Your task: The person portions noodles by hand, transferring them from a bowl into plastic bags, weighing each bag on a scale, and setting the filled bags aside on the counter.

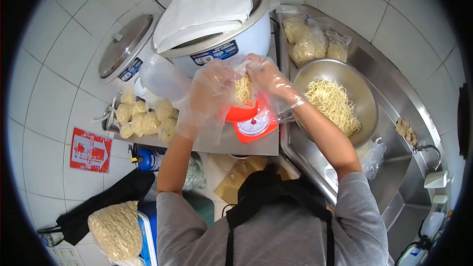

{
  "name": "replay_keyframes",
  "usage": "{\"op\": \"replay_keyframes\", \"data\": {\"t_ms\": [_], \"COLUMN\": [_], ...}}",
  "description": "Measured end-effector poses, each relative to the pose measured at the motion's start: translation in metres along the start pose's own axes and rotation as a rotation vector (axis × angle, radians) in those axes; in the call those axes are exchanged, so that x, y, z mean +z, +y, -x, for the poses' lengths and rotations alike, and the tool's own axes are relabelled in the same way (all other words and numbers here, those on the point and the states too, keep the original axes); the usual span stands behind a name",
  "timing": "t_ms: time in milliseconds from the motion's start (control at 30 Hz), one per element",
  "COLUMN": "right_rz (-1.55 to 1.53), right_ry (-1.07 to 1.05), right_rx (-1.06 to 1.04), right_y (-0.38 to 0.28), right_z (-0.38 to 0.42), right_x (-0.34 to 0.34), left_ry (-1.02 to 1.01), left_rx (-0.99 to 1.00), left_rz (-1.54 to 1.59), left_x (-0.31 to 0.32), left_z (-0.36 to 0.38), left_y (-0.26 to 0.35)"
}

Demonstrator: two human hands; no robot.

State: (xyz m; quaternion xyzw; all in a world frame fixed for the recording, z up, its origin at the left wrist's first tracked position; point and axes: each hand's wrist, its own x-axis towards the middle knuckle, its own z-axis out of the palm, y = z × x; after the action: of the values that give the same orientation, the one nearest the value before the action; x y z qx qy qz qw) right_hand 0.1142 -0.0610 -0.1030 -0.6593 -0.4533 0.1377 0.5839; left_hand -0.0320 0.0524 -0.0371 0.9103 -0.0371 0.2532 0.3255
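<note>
Both my hands wear clear plastic gloves and hold a clear bag with noodles [243,90] above a red kitchen scale [253,126]. My left hand [213,84] is closed on the bag's left side, and my right hand [266,75] pinches its upper right edge. The bag's lower part is over the scale's red pan [241,114]; whether it rests there I cannot tell. To the right, a steel bowl [367,98] holds loose noodles [332,106]. Several tied bags of noodles [144,118] lie in a tray at the left.
A large rice cooker [226,51] with a white cloth [204,12] on top stands behind the scale. Another cooker with a metal lid [126,45] is at the left. More bagged noodles [309,44] sit behind the bowl. A sink with a faucet [431,150] is at the right.
</note>
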Motion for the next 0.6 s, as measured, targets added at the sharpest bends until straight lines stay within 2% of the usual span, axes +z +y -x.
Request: {"op": "replay_keyframes", "data": {"t_ms": [33, 100, 167, 233, 267, 333, 467, 533, 600], "right_rz": [0.004, 0.222, 0.124, 0.575, 0.58, 0.715, 0.54, 0.596, 0.858], "right_ry": [0.009, -0.009, -0.044, -0.062, -0.067, -0.086, -0.114, -0.057, -0.113], "right_rx": [0.01, -0.097, -0.153, -0.131, -0.14, -0.067, -0.197, -0.019, 0.199], "right_y": [-0.002, -0.006, 0.008, 0.01, 0.011, 0.004, -0.007, 0.013, 0.056], "right_z": [0.004, 0.018, 0.02, 0.022, 0.024, 0.032, 0.074, 0.094, 0.116], "right_x": [-0.004, -0.009, -0.018, -0.032, -0.037, -0.046, -0.09, -0.118, -0.143], "left_ry": [-0.066, -0.045, -0.002, 0.02, 0.031, -0.069, -0.034, -0.065, -0.032], "left_rx": [-0.04, -0.06, -0.079, -0.147, -0.144, 0.175, 0.026, 0.09, 0.012], "left_rz": [-0.012, 0.017, 0.026, 0.198, 0.196, -0.111, -0.259, -0.554, -0.54], "left_x": [0.003, 0.012, 0.02, 0.027, 0.03, 0.036, 0.052, 0.051, 0.054], "left_z": [0.002, 0.011, 0.021, 0.023, 0.023, 0.021, 0.017, 0.016, 0.021], "left_y": [-0.001, -0.004, 0.003, 0.013, 0.01, 0.008, 0.043, 0.059, 0.053]}}
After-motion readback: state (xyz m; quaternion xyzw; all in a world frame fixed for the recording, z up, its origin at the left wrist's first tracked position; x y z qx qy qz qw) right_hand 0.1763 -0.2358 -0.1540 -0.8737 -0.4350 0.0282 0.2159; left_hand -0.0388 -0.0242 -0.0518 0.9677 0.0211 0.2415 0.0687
